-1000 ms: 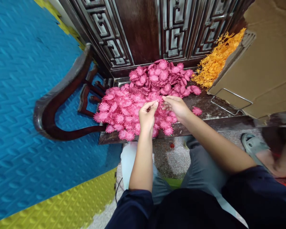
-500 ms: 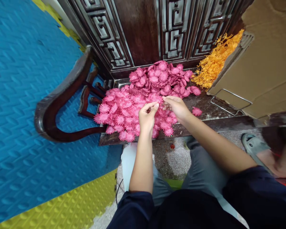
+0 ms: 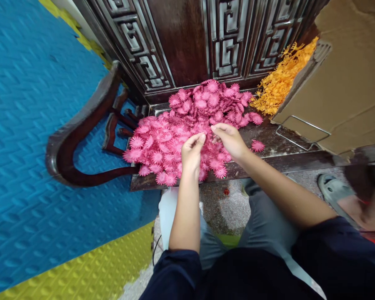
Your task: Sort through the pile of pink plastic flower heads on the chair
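A wide heap of pink artificial flower pieces (image 3: 162, 143) lies on the dark wooden bench seat (image 3: 287, 152). Over the front of this heap, my left hand (image 3: 192, 153) is closed, thumb pinched against the fingers. My right hand (image 3: 228, 139) is beside it on the right, also pinched at thumb and forefinger, its other fingers curled. The two sets of fingertips are a short gap apart. Whatever either pinch holds is too small to make out against the pink. A single pink flower piece (image 3: 258, 146) lies on the seat right of my right hand.
Orange artificial flower pieces (image 3: 276, 89) are piled at the back right, behind a large cardboard sheet (image 3: 337, 100). A bent wire frame (image 3: 303, 133) is at the cardboard's base. The curved armrest (image 3: 58, 154) bounds the left side. Another person's sandalled foot (image 3: 340, 196) is at the lower right.
My hands have barely moved; the fingertips are slightly farther apart. Both stay pinched over the pink heap.
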Demonstrator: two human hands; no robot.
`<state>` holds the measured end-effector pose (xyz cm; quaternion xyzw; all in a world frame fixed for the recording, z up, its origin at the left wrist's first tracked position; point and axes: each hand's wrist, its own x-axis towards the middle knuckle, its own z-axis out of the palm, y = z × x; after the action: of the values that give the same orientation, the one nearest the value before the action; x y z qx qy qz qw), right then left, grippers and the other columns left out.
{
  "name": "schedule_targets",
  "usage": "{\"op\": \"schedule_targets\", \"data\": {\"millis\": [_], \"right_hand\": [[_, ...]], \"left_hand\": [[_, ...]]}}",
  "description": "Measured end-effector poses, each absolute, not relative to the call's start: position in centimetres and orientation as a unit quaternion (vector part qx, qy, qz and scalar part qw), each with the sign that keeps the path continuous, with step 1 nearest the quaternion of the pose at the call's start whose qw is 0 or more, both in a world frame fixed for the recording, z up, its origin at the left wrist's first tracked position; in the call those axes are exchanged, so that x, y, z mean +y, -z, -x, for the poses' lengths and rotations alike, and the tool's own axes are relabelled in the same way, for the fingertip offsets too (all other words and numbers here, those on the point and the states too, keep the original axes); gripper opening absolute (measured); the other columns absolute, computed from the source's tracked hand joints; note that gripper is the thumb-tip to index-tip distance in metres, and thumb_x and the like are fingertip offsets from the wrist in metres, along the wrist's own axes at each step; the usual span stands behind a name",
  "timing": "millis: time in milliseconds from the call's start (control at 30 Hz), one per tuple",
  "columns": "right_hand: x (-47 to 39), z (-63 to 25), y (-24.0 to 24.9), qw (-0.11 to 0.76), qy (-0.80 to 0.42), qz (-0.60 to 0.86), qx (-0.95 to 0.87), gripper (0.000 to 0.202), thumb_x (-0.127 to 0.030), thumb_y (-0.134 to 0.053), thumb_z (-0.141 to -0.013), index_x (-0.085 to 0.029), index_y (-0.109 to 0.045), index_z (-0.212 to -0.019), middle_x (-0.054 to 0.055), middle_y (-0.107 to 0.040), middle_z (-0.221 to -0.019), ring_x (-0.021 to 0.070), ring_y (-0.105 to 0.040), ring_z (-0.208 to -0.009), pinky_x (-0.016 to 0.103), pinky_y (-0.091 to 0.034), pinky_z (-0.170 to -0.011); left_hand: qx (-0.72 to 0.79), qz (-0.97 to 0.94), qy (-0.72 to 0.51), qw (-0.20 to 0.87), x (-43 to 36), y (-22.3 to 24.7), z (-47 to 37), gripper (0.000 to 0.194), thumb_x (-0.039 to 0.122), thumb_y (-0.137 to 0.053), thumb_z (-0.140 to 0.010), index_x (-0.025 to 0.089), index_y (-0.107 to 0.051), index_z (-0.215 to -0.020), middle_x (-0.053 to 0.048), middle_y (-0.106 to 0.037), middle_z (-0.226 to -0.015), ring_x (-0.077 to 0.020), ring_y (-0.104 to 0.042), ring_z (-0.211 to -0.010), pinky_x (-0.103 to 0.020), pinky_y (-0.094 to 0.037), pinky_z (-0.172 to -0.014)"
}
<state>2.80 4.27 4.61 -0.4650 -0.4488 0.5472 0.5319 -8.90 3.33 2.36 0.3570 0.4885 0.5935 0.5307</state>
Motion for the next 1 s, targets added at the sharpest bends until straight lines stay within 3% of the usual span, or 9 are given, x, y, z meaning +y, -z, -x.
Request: {"op": "schedule_targets", "data": {"millis": [167, 333, 567, 767, 1000], "right_hand": [[4.2, -2.7, -4.7, 0.525, -0.548, 0.457, -0.463, 0.024, -0.042, -0.064, -0.069, -0.020, -0.056, -0.063, -0.003, -0.051, -0.065, 0.0101, -0.049, -0.061, 0.025, -0.041, -0.059], [4.2, -2.6, -4.7, 0.534, -0.552, 0.448, -0.458, 0.025, -0.043, -0.066, -0.066, -0.020, -0.056, -0.062, -0.004, -0.052, -0.064, 0.0089, -0.048, -0.058, 0.025, -0.042, -0.058], [4.2, -2.4, -4.3, 0.527, -0.531, 0.454, -0.484, 0.020, -0.039, -0.065, -0.067, -0.020, -0.060, -0.066, -0.003, -0.055, -0.063, 0.0096, -0.048, -0.059, 0.025, -0.043, -0.059], [4.3, -2.5, -3.6, 0.533, -0.489, 0.439, -0.532, 0.020, -0.039, -0.064, -0.070, -0.019, -0.062, -0.066, 0.000, -0.062, -0.069, 0.0122, -0.055, -0.068, 0.028, -0.044, -0.070], [4.2, -2.6, -3.9, 0.523, -0.467, 0.435, -0.565, 0.025, -0.043, -0.063, -0.070, -0.018, -0.062, -0.069, 0.001, -0.063, -0.070, 0.0127, -0.055, -0.067, 0.029, -0.044, -0.067]], "left_hand": [[0.471, -0.352, -0.602, 0.540, 3.4, -2.2, 9.0, 0.026, 0.039, -0.075, -0.061, 0.021, -0.071, -0.079, -0.004, -0.071, -0.090, -0.0150, -0.063, -0.090, -0.032, -0.047, -0.088], [0.486, -0.368, -0.598, 0.521, 3.3, -2.3, 8.9, 0.028, 0.038, -0.077, -0.057, 0.020, -0.071, -0.076, -0.002, -0.070, -0.081, -0.0132, -0.062, -0.080, -0.029, -0.047, -0.081], [0.488, -0.387, -0.605, 0.496, 3.2, -2.5, 8.8, 0.020, 0.034, -0.075, -0.059, 0.020, -0.069, -0.072, 0.000, -0.066, -0.071, -0.0112, -0.059, -0.073, -0.028, -0.045, -0.078], [0.487, -0.376, -0.612, 0.497, 3.2, -2.6, 8.9, 0.016, 0.029, -0.075, -0.060, 0.018, -0.068, -0.070, 0.002, -0.064, -0.066, -0.0092, -0.057, -0.068, -0.025, -0.044, -0.076], [0.475, -0.349, -0.626, 0.510, 3.2, -2.8, 9.0, 0.012, 0.026, -0.073, -0.061, 0.019, -0.070, -0.070, 0.001, -0.066, -0.067, -0.0098, -0.058, -0.069, -0.027, -0.046, -0.078]]}}
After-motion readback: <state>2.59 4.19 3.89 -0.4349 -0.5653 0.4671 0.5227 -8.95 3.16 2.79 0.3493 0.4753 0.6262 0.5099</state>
